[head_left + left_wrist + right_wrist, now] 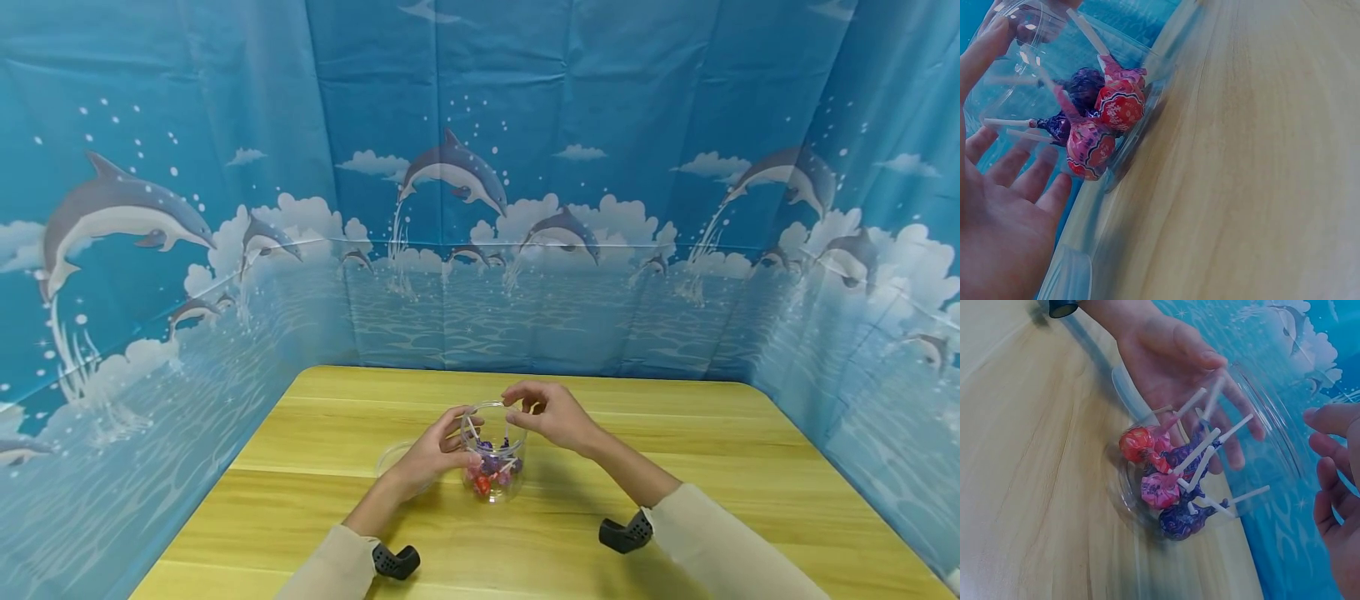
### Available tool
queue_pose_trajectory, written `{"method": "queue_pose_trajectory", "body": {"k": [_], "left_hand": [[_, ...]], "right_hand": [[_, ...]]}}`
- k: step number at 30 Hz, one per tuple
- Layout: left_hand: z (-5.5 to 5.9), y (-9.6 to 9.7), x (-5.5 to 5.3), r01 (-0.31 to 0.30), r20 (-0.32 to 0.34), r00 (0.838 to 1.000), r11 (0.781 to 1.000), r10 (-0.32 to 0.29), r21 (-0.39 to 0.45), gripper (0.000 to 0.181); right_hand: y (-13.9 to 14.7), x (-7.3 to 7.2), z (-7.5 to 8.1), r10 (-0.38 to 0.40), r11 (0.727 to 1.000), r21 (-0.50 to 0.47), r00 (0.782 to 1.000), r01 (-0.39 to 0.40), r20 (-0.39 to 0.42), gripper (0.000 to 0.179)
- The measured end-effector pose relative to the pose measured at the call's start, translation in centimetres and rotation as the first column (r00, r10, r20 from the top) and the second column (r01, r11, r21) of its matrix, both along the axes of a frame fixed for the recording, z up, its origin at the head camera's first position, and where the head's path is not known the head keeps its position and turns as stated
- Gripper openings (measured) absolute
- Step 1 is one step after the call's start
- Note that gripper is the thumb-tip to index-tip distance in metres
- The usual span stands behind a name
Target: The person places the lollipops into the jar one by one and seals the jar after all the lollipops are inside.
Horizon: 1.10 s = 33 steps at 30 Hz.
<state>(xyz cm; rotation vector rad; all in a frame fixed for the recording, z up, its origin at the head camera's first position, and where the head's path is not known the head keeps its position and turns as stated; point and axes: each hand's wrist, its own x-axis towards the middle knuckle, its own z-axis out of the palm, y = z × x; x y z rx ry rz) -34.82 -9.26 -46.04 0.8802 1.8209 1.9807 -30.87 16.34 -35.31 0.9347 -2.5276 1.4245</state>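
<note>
A clear round jar [495, 452] stands uncovered on the table with several wrapped lollipops in it. Purple lollipops [1180, 523], pink ones [1160, 490] and an orange-red one [1136, 445] lie near its bottom, white sticks pointing various ways. My left hand [431, 457] holds the jar from the left, thumb on the near side and fingers spread along the far wall. At the rim's right side hovers my right hand [551, 412], fingers bent loosely and thumb apart from them. In the right wrist view nothing is between that hand's fingers.
Left of the jar, a clear round lid [392, 454] lies on the yellow wood-grain table [322, 533], partly hidden by the left hand. A blue dolphin-print curtain [465, 333] surrounds the table's back and sides. Black wrist mounts [626, 532] sit at both cuffs.
</note>
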Motion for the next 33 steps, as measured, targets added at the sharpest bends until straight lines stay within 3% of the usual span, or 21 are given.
{"method": "queue_pose_trajectory", "body": {"k": [12, 33], "left_hand": [[-0.2, 0.1, -0.1, -0.002, 0.008, 1.000, 1.000, 0.002, 0.002, 0.078], [-0.3, -0.1, -0.1, 0.006, 0.006, 1.000, 1.000, -0.006, 0.021, 0.081]], "right_hand": [[2.3, -2.2, -3.4, -0.044, 0.998, -0.043, 0.999, 0.044, 0.021, 0.025], [8.0, -1.0, -3.9, -0.102, 0.995, -0.021, 0.995, 0.102, 0.017, 0.020]]}}
